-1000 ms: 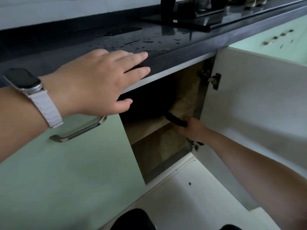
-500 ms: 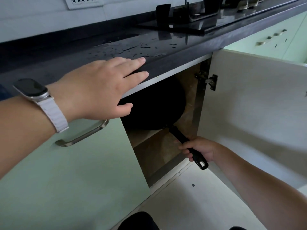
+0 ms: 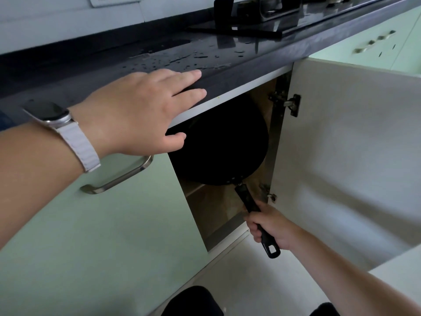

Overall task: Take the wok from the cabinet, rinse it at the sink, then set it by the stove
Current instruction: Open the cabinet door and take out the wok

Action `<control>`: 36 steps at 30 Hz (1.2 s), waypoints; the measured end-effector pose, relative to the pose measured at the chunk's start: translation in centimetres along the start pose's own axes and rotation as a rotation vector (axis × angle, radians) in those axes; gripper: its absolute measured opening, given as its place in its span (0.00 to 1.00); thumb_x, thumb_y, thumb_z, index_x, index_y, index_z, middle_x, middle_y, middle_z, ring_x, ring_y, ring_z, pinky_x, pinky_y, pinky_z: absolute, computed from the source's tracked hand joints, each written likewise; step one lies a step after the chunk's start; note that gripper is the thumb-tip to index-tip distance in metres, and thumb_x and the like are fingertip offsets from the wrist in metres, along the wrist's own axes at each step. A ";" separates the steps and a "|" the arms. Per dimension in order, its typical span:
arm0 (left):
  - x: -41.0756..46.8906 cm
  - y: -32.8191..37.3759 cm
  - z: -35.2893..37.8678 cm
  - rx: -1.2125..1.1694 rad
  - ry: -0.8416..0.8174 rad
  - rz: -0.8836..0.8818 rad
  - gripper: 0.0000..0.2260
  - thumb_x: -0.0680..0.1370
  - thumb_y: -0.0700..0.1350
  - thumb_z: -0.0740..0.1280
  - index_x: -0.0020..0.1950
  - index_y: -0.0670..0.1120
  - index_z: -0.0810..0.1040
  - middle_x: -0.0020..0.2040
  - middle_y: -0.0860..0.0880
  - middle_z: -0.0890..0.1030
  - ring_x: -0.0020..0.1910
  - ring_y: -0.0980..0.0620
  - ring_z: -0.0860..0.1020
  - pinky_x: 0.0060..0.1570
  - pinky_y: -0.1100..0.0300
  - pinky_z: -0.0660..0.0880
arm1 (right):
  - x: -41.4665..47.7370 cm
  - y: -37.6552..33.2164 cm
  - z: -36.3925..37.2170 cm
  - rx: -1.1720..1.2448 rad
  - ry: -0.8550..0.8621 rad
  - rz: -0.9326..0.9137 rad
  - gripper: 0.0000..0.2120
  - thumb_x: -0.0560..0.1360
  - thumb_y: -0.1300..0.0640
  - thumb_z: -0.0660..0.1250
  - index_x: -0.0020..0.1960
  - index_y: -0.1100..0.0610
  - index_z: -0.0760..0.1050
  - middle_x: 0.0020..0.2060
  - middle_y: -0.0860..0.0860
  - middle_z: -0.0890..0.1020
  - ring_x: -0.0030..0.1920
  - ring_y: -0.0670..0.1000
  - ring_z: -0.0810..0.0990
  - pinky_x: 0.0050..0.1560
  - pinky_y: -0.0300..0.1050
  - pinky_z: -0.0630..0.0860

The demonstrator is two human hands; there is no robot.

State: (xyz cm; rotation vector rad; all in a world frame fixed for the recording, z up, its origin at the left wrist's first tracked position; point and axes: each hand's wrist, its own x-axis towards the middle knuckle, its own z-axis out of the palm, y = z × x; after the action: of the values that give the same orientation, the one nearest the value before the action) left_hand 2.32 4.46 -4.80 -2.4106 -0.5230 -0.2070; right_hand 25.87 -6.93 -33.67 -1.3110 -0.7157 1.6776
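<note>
Item 1, nearest: floor (image 3: 262, 277), pale, with open room in front of the cabinet (image 3: 227, 208).

Item 2: right hand (image 3: 272, 229), grip wrapped tight round the handle (image 3: 247, 200), near its looped end; the loop itself pokes out below the fist.

Item 3: wok (image 3: 218, 147), black, tilted on edge, filling most of the cabinet opening; handle points down and out toward the floor. Task's thing is partly out, bowl not yet clear of the frame.

Item 4: open door (image 3: 346, 156), swung wide at right, with hinges (image 3: 289, 103) just beside the bowl's rim.

Item 5: closed door (image 3: 102, 224), pale green, at left, with its bar pull (image 3: 120, 176).

Item 6: left hand (image 3: 139, 115), grip flat and open, holding nothing, palm braced on the tabletop (image 3: 227, 65) edge directly above the wok.

Item 7, farthest: stove (image 3: 262, 21) on the wet tabletop.

Handling note: draw the wok out low and straight, along the handle's line. Clearance looks tightest at the tabletop's underside and the hinge side; the floor side is free. Judged stage: early; rinsing not begun.
</note>
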 end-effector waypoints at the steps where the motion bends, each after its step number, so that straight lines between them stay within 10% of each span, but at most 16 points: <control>1: 0.0 0.0 0.0 -0.002 -0.005 -0.003 0.34 0.73 0.58 0.66 0.76 0.47 0.65 0.78 0.44 0.63 0.72 0.41 0.68 0.61 0.43 0.73 | -0.5 0.4 0.0 -0.005 0.009 -0.002 0.09 0.77 0.70 0.63 0.52 0.59 0.69 0.26 0.53 0.70 0.24 0.50 0.67 0.25 0.42 0.68; 17: 0.0 0.3 -0.3 -0.002 -0.032 -0.020 0.35 0.72 0.59 0.69 0.77 0.48 0.66 0.78 0.45 0.63 0.72 0.43 0.68 0.64 0.43 0.73 | -10.4 4.7 -1.7 -0.156 0.092 0.066 0.20 0.63 0.65 0.64 0.56 0.63 0.70 0.26 0.55 0.69 0.23 0.51 0.66 0.27 0.41 0.66; 36: 0.4 0.3 -2.4 -0.168 -0.237 -0.043 0.33 0.72 0.52 0.71 0.75 0.43 0.69 0.77 0.40 0.65 0.72 0.38 0.69 0.60 0.41 0.75 | -25.3 1.3 1.0 -0.135 0.167 0.224 0.14 0.71 0.74 0.61 0.55 0.67 0.67 0.23 0.57 0.68 0.21 0.52 0.65 0.23 0.42 0.64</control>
State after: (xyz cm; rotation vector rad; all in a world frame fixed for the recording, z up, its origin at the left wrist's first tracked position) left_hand 2.77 2.80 -2.98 -2.6064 -0.6886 0.0193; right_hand 26.40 -29.81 -22.84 -1.6569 -0.6095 1.6914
